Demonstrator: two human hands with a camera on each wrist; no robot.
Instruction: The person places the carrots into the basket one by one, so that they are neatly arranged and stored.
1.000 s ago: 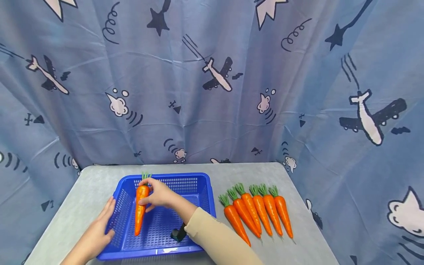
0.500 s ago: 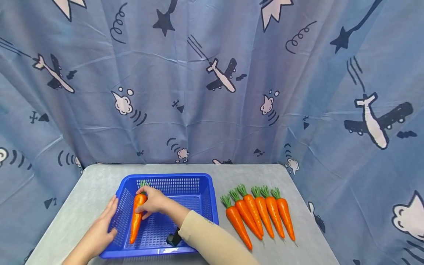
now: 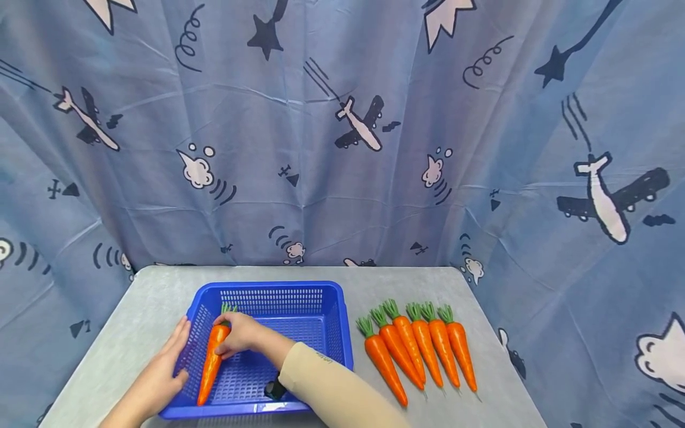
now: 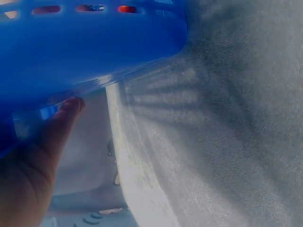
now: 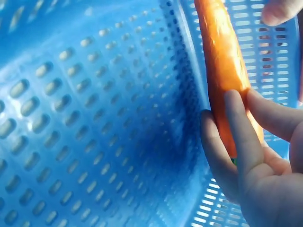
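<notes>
An orange carrot [image 3: 210,362] with a green top is gripped by my right hand [image 3: 239,334] inside the blue basket [image 3: 278,410], close along its left wall. In the right wrist view, the fingers and thumb curl round the thick end of the carrot [image 5: 222,52]. My left hand [image 3: 160,374] lies with extended fingers against the outside of the basket's left side. From the left wrist, part of that hand [image 4: 38,165] shows under the basket rim [image 4: 94,52].
Several more carrots [image 3: 417,351] lie side by side on the grey table [image 3: 503,380] right of the basket. A black device [image 3: 275,390] is at the right wrist. A blue patterned curtain [image 3: 321,178] hangs behind the table.
My right hand has carried the carrot left and toward me, down along the basket's left wall. The left hand has stayed at the basket's side.
</notes>
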